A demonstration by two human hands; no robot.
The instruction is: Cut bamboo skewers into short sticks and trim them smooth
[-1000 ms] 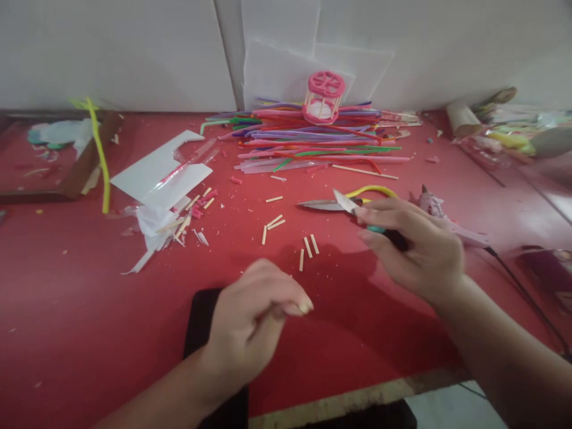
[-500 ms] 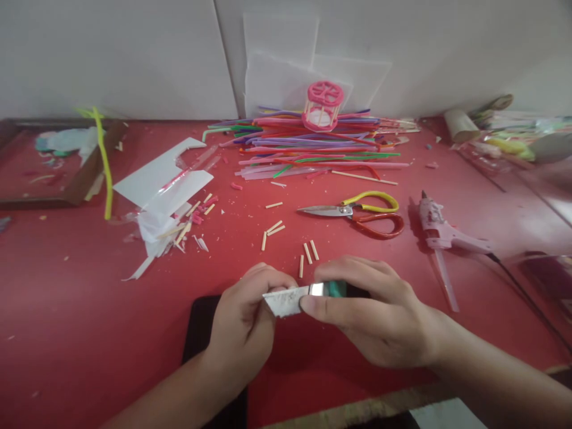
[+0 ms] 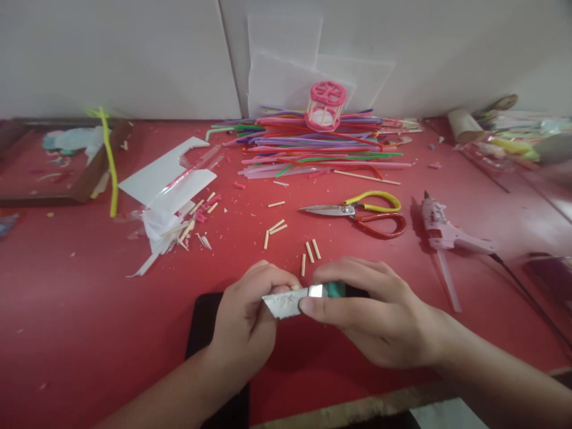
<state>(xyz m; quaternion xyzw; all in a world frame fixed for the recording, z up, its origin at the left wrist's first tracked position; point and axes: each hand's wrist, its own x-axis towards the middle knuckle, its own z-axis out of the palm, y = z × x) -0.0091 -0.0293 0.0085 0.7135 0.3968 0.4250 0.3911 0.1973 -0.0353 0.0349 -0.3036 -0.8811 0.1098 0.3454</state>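
Note:
My right hand (image 3: 379, 316) is closed around a utility knife, its handle mostly covered by my fingers. The knife's wide, smudged blade (image 3: 283, 302) points left, with a metal collar and a bit of green behind it. My left hand (image 3: 245, 316) is pinched shut just behind the blade. A pale tip, like the end of a wooden stick (image 3: 295, 287), peeps out by its fingertips; the rest is hidden. Just beyond the hands lie several short cut wooden sticks (image 3: 310, 252). A black flat object (image 3: 201, 322) lies under the left wrist.
Scissors (image 3: 353, 211) with yellow and red handles lie ahead. To the right is a pink glue gun (image 3: 442, 229) with a cord. A pink round-topped model (image 3: 325, 107) rests on coloured pipe cleaners (image 3: 308, 143). White paper scraps (image 3: 156, 179) and a tray (image 3: 80, 193) are at left.
Both hands and the knife hold nearly the same pose. The whole view has shifted slightly, so the table items appear a little further right.

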